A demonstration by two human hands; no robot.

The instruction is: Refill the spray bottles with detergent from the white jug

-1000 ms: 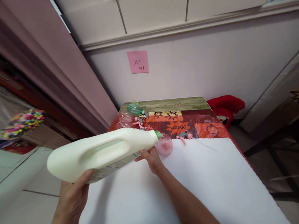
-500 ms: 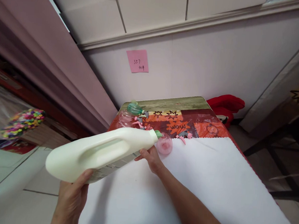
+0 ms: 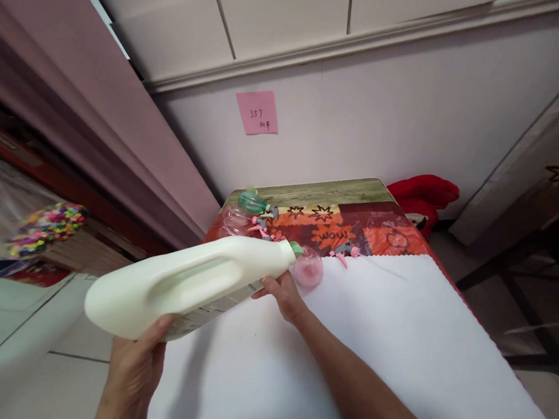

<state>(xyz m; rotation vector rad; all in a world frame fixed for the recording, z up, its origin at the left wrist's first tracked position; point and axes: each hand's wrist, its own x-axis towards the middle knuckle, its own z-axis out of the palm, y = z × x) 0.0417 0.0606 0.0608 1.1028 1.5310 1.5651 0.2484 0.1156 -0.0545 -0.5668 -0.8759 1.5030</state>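
A large white plastic jug [image 3: 177, 279] with a moulded handle is tipped nearly on its side above the table, its neck toward the right. My left hand [image 3: 138, 352] grips it from below near the base, thumb on the label side. My right hand [image 3: 279, 294] holds it near the neck. At the mouth is a green piece [image 3: 297, 249]; I cannot tell whether it is a spout or a funnel. Just past it stands a clear bottle [image 3: 308, 268] with something pink inside, its top partly hidden behind the jug's mouth.
Behind the jug lie a green-tinted spray bottle [image 3: 253, 202] and a clear bottle [image 3: 236, 221]. Pink and grey spray heads [image 3: 345, 253] rest at the edge of the white cloth [image 3: 371, 333]. A pink note [image 3: 257, 112] is on the wall; a red plush thing [image 3: 423, 195] sits behind the table.
Almost nothing differs. The jug and both hands keep their places, and the view has shifted very slightly.
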